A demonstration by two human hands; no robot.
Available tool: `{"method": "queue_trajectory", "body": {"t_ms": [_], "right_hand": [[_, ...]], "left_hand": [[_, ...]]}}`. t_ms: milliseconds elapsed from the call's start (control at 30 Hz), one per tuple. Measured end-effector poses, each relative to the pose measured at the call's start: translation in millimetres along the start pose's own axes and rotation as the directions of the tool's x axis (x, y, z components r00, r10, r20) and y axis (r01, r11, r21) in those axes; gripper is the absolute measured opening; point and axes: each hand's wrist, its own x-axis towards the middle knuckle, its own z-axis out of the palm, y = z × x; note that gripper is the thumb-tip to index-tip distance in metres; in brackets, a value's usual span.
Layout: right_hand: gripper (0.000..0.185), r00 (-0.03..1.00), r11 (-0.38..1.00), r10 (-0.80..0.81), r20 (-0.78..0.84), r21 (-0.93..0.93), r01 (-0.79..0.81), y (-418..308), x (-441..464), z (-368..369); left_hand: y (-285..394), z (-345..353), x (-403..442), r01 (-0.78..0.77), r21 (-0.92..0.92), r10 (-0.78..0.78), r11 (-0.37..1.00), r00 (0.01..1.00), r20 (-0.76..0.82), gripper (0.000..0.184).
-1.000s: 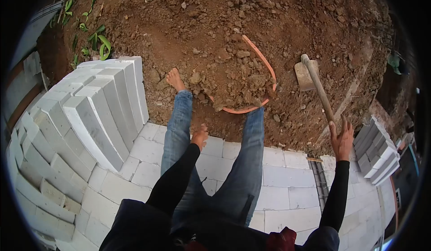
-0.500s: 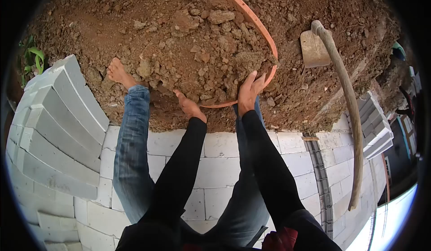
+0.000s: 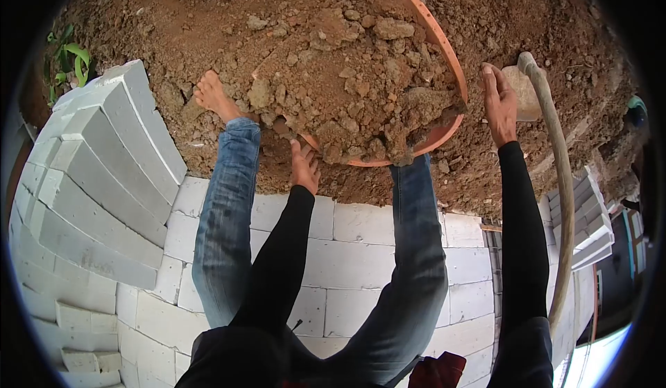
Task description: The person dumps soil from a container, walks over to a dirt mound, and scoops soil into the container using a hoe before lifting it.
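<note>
An orange basin is heaped with brown soil and clods, so that mainly its curved rim shows. My left hand is beside the near left part of that rim, fingers apart, with nothing seen in it. To the right of the basin is my right hand, raised over the ground with fingers extended and no object in it. A hoe lies just beyond this hand, its metal blade partly behind the fingers and its curved wooden handle running down past my right forearm.
Stacked pale blocks stand on the left, and a smaller block stack on the right. A surface of white blocks lies beneath my legs. My bare foot rests on the soil. Green leaves are at upper left.
My right hand has left the basin's rim and moved right, beside the hoe blade. My left hand stays near the rim. The view has shifted, and the basin appears farther right.
</note>
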Motion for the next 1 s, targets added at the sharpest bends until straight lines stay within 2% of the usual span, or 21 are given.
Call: {"method": "queue_trajectory", "body": {"t_ms": [33,133,200,267,300,367,433,533,700,800,867,933,967,1000], "right_hand": [[0.062,0.995,0.995,-0.09,-0.033,0.029,0.091,8,19,11],[0.07,0.991,0.99,0.045,0.125,-0.135,-0.028,9,42,45],[0.072,0.97,0.967,0.185,0.155,-0.202,-0.153,28,63,56],[0.071,0.977,0.974,0.132,0.167,-0.204,-0.097,35,60,59],[0.069,0.986,0.985,0.008,0.165,-0.17,0.021,24,50,60],[0.058,0.975,0.987,-0.14,0.171,-0.052,0.151,20,46,67],[0.058,0.966,0.982,-0.148,0.212,-0.083,0.169,18,52,67],[0.059,0.97,0.984,-0.118,0.212,-0.106,0.143,19,48,66],[0.062,0.984,0.994,-0.033,0.176,-0.096,0.051,7,46,77],[0.066,0.986,0.997,0.012,0.168,-0.081,0.002,9,46,70],[0.066,0.986,0.997,-0.017,0.166,-0.071,0.029,16,44,81],[0.066,0.987,0.998,-0.034,0.158,-0.044,0.041,-3,43,91],[0.066,0.992,0.997,-0.033,0.123,-0.07,0.042,23,59,89],[0.067,0.991,0.993,0.002,0.132,-0.116,0.014,12,55,75]], "left_hand": [[-2,-4,16,-0.017,-0.068,0.015,0.998,1.0,-0.024,0.096],[-3,1,52,-0.036,-0.234,0.02,0.972,0.997,-0.071,0.094],[-4,8,55,-0.052,-0.292,0.01,0.955,0.99,-0.144,0.09],[5,37,31,-0.076,-0.283,-0.004,0.956,0.962,-0.274,0.086],[5,37,33,-0.098,-0.255,0.015,0.962,0.951,-0.307,0.081],[9,31,46,-0.166,-0.199,0.086,0.966,0.93,-0.358,0.079],[10,27,57,-0.275,-0.145,0.197,0.951,0.894,-0.401,0.08],[5,33,64,-0.304,-0.106,0.226,0.947,0.863,-0.451,0.076],[30,36,51,-0.276,-0.055,0.223,0.96,0.863,-0.453,0.074],[34,44,50,-0.226,-0.12,0.163,0.967,0.906,-0.391,0.073],[28,30,47,-0.196,-0.173,0.128,0.965,0.93,-0.344,0.072],[41,7,45,-0.224,-0.198,0.162,0.954,0.944,-0.289,0.071],[43,13,35,-0.213,-0.164,0.144,0.963,0.924,-0.355,0.071],[41,29,28,-0.207,-0.153,0.132,0.966,0.909,-0.394,0.07]]}}
